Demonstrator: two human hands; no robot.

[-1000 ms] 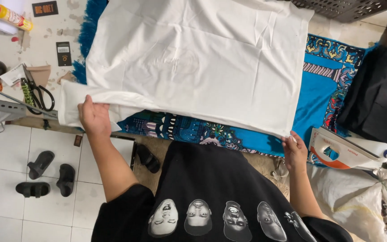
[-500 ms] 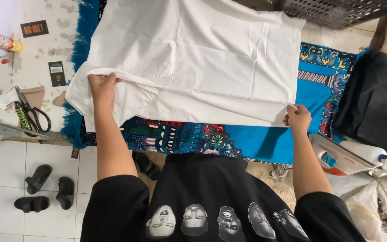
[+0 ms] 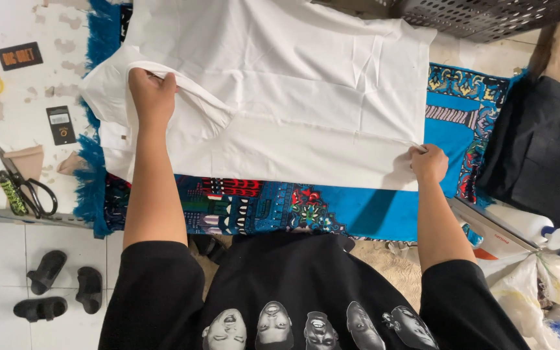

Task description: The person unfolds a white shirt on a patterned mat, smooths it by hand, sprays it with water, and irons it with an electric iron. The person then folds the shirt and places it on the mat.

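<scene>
Spread over the worktable, a blue patterned cloth with a fringed edge (image 3: 332, 214) carries a large white cotton garment (image 3: 293, 84) lying flat across most of it. At that garment's left side, the left hand (image 3: 152, 94) is closed on a lifted fold of the fabric. At its lower right edge, the right hand (image 3: 428, 162) is pinched shut on the hem. Left of the cloth, black-handled scissors (image 3: 30, 191) lie on the pale tabletop. To the right sits a dark folded garment (image 3: 542, 149), and black sandals (image 3: 46, 288) rest on the tiled floor.
</scene>
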